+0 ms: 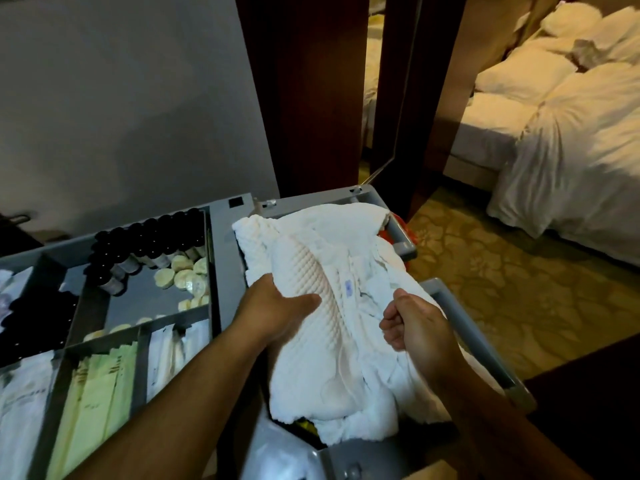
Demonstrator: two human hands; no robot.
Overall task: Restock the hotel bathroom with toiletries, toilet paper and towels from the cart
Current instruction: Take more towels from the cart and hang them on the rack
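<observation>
A white towel (311, 258) with a waffle-textured band and a small label lies bunched over the open right-hand bin of the grey cart (225, 244). My left hand (277, 306) grips its left side, thumb on the textured band. My right hand (412, 323) is closed on a fold of its right side. To the left, the cart's tray holds black-capped small bottles (145, 244), round wrapped soaps (187, 275) and flat packets in white and pale green (93, 393).
A grey wall stands behind the cart. A dark wooden door frame (304, 98) rises just beyond the bin. To the right lie patterned carpet (502, 289) and a bed with rumpled white bedding (571, 150). A dark wooden surface (588, 393) sits at the lower right.
</observation>
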